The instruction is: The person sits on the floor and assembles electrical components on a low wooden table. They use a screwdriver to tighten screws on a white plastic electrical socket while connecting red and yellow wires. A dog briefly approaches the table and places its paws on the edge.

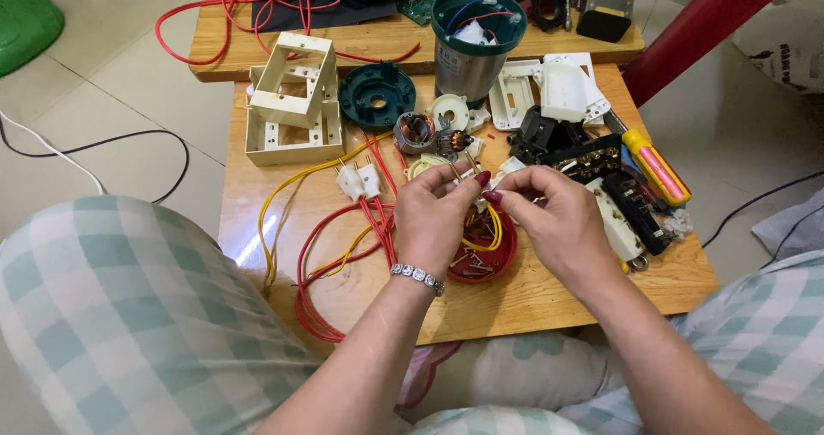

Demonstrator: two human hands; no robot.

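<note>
Yellow wire [493, 229] loops between both hands, directly above a shallow red dish [491, 259] of small screws at centre of the wooden table [532, 302].

Step in hand, as judged: fitting or seating a small white plug part [487, 193] with two metal prongs onto the wire's end. The next move looks to call for a steady pinch and fine alignment of wire to terminal; a slip could drop the small part into the dish.

Left hand [433, 216]: fingers curled shut, thumb and forefinger pinching the prong piece; a beaded bracelet [418, 276] at the wrist.
Right hand [554, 216]: fingers closed to a pinch on the wire's end, touching the left fingertips. Exact contact point hidden by the fingers.

Surroundings, from the hands: red wires [343, 255] at 9 o'clock; two white plugs [359, 180] at 10; cream socket frames [292, 100] at 11; a green-rimmed metal canister [476, 45] at 12; black terminal blocks [579, 148] at 1; a yellow-handled screwdriver [657, 167] at 2.
</note>
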